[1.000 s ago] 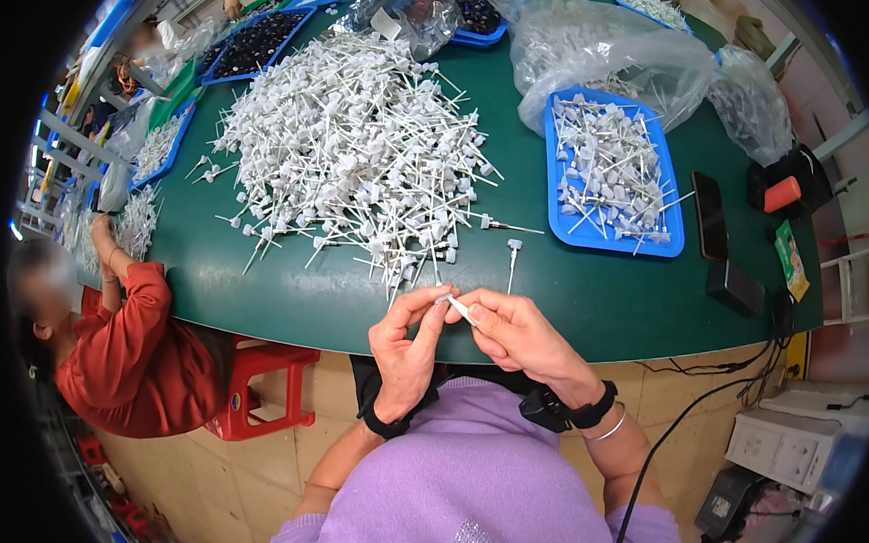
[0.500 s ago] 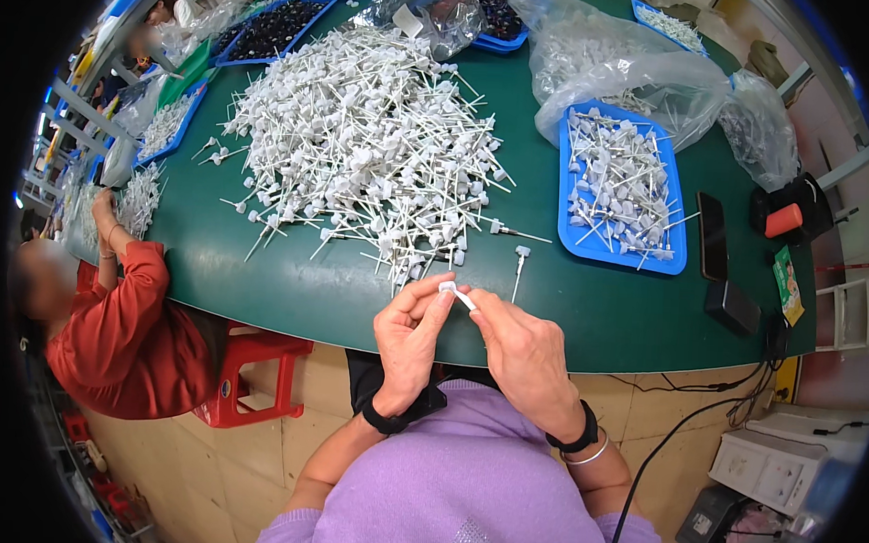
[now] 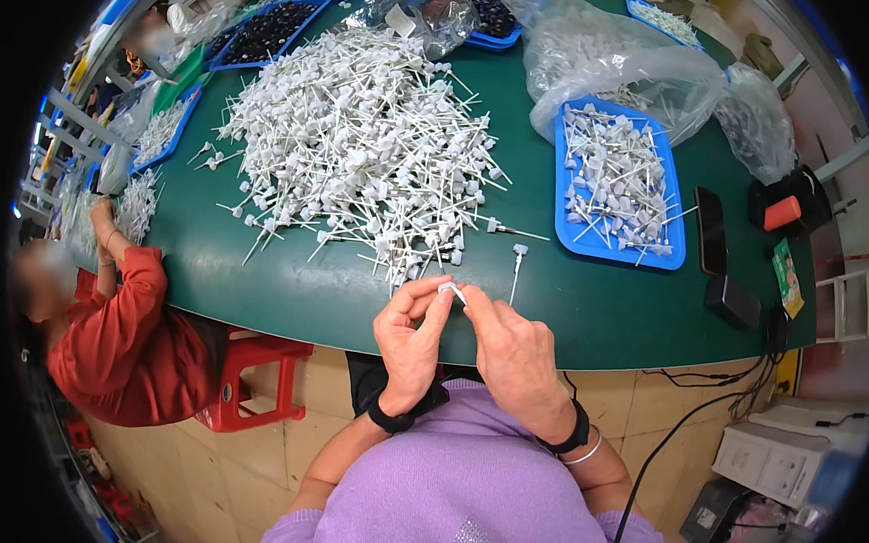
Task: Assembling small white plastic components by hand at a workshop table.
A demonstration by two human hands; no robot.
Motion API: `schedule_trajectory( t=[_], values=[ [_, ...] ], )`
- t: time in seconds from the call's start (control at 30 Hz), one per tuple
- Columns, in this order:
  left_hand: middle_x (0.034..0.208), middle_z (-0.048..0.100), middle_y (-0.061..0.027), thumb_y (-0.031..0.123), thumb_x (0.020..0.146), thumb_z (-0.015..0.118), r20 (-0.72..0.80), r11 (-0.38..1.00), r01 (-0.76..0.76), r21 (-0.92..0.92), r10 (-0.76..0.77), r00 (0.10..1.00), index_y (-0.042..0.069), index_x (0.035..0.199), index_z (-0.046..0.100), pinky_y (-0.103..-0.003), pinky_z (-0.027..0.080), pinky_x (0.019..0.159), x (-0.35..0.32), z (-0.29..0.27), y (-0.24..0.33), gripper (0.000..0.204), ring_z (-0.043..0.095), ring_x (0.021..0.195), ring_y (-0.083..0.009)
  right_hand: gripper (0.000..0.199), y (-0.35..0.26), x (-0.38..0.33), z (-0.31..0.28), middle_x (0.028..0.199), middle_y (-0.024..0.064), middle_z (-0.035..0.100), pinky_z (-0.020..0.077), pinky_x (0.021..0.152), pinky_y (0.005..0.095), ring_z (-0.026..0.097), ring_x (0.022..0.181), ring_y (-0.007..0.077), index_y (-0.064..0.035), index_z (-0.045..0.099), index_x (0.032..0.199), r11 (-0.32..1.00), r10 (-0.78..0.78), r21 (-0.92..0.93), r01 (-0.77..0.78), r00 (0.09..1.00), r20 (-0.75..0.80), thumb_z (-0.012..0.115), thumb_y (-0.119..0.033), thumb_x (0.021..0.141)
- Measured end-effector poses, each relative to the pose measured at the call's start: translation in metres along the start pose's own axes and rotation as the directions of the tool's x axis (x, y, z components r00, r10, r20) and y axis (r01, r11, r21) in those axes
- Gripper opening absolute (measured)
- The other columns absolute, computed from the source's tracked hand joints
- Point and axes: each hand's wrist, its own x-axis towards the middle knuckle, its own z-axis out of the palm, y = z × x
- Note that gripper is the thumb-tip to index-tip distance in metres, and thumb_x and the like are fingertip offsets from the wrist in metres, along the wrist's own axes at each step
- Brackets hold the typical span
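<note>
Both hands sit a little closer together than half a second ago, and the small white piece between them has tilted slightly while the big heap has not shifted. Left hand [image 3: 411, 345] and right hand [image 3: 519, 363] meet fingertip to fingertip just off the near edge of the desk [image 3: 290, 286], each pinched shut on the same small white plastic piece [image 3: 449, 289]; whether it is one part or two being joined is too small to tell. Holding it over the near edge, close to the body, appears to keep the fine work within easy sight and leaves the green top free for stock. Just beyond the fingers a single white stemmed part [image 3: 517, 265] lies alone near that edge, apart from the rest, seemingly within easy reach. Farther in, toward the middle of the desk, spreads the pile of white stemmed parts [image 3: 362, 145], loose and tangled. Toward the right edge a blue tray [image 3: 563, 195] holds more of the same parts, kept apart from the heap, with clear plastic bags [image 3: 614, 58] behind it at the far edge. At the left edge another person in a red sleeve [image 3: 127, 299] works at their own small heap.
</note>
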Motion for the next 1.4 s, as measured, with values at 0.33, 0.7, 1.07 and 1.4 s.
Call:
schedule_trajectory(
  t=[0.33,0.7,1.07,1.4],
  values=[
    [0.09,0.07,-0.0054,-0.001,0.09,0.063,-0.014,0.973,-0.096,0.21,0.101,0.995,-0.003,0.106,0.065,-0.017,0.045,0.071,-0.005,-0.004,-0.005,0.016,0.06,0.08,-0.0035,0.031,-0.004,0.002,-0.011,0.069,0.0158,0.062,0.0516,0.049,0.0429,0.065,0.056,0.0341,-0.0003,0.053,0.113,0.999,0.013,-0.041,-0.008,0.992,0.125,0.058,-0.002,0.082],
    [0.098,0.07,-0.0114,0.004,0.093,0.061,0.13,0.979,0.188,-0.082,-0.177,0.976,-0.006,0.114,0.062,-0.022,0.049,0.083,0.002,-0.014,0.006,0.023,0.067,0.094,-0.0145,0.012,0.006,0.005,-0.049,0.069,0.017,0.063,0.0475,0.052,0.0456,0.062,0.06,0.0371,-0.0043,0.055,0.103,0.996,0.01,0.086,-0.016,0.997,0.078,0.055,-0.009,0.092],
    [0.091,0.071,-0.0099,0.006,0.092,0.063,0.232,0.982,0.19,-0.003,-0.184,0.955,-0.004,0.107,0.064,-0.025,0.05,0.086,0.012,-0.003,0.018,0.018,0.068,0.091,-0.0167,0.014,0.058,-0.026,-0.052,0.076,0.0203,0.062,0.0433,0.057,0.0466,0.06,0.071,0.0408,-0.0041,0.058,0.103,0.951,0.307,0.023,-0.308,0.95,0.05,0.055,-0.014,0.094],
    [0.101,0.068,-0.011,0.015,0.089,0.067,0.52,0.845,-0.435,0.312,0.231,0.822,-0.001,0.115,0.061,-0.03,0.051,0.078,0.107,0.105,0.05,0.031,0.064,0.092,-0.0143,0.021,0.08,-0.006,-0.037,0.072,0.0228,0.063,0.0471,0.058,0.0494,0.062,0.068,0.0425,0.001,0.057,0.095,0.974,0.226,0.03,-0.226,0.974,-0.003,0.063,-0.018,0.089]
  ],
)
